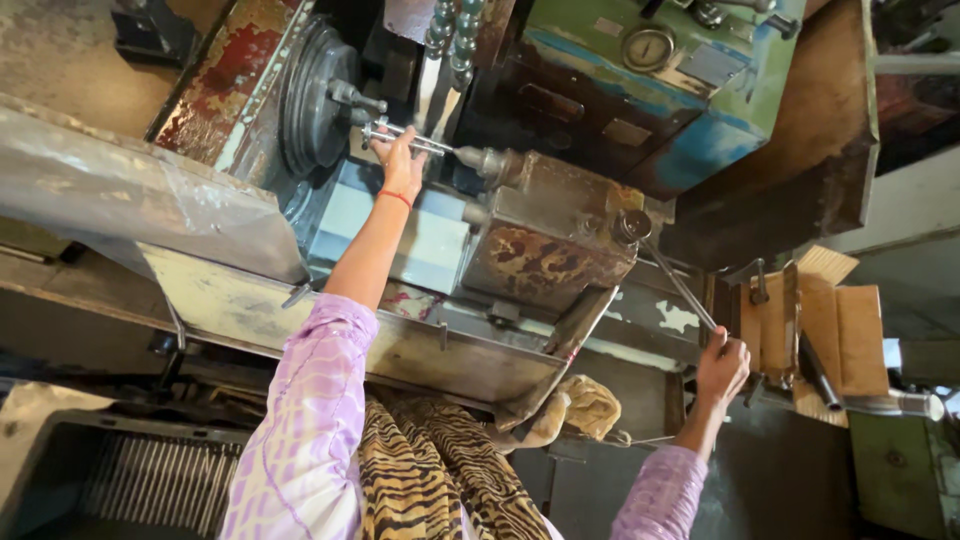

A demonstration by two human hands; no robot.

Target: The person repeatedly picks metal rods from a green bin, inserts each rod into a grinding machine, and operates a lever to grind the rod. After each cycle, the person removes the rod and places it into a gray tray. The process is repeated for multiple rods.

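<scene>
My left hand (402,165) reaches up into a worn lathe and holds a thin shiny metal rod (405,137) set between the round chuck (315,100) and the pointed centre of the tailstock (545,225). A red thread circles that wrist. My right hand (722,368) grips the end of a long metal lever (678,285) that runs up to a knob on the tailstock side. Both sleeves are pale purple with a pattern.
A rusty sheet-metal tray (420,345) runs under the lathe bed. A green and blue machine housing with a round gauge (648,47) stands behind. Cardboard pieces and metal bars (820,340) lie at the right. A bin of several thin rods (160,480) sits at the lower left.
</scene>
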